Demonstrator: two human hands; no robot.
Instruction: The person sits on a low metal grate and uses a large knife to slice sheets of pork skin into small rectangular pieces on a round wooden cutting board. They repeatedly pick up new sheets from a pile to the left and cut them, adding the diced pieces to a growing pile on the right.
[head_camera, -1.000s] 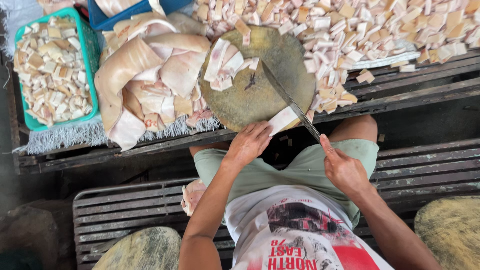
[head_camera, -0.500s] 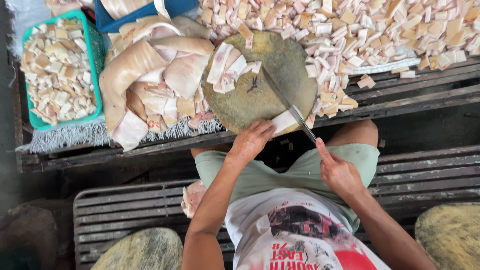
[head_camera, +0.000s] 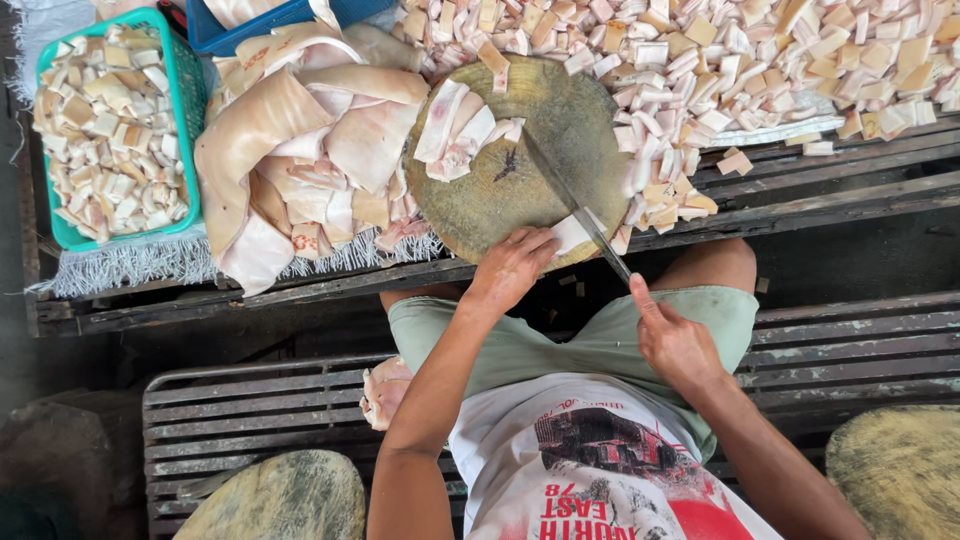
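A round wooden chopping block (head_camera: 545, 120) lies on the slatted bench in front of me. My left hand (head_camera: 512, 268) presses a pale strip of pork skin (head_camera: 572, 232) against the block's near edge. My right hand (head_camera: 672, 342) grips the handle of a long knife (head_camera: 572, 198), whose blade runs diagonally across the block and rests on the strip. More uncut strips (head_camera: 462, 128) lie on the block's far left side.
A heap of large pork skin sheets (head_camera: 290, 150) lies left of the block. A green basket (head_camera: 188, 90) of cut pieces stands at far left, a blue crate (head_camera: 260, 20) behind. Cut cubes (head_camera: 760, 60) cover the bench's right. Two more round blocks (head_camera: 285, 500) (head_camera: 895, 470) lie below.
My left hand moved forward onto the strip at the block's edge, and the knife blade shifted slightly along it. My right hand stayed on the handle.
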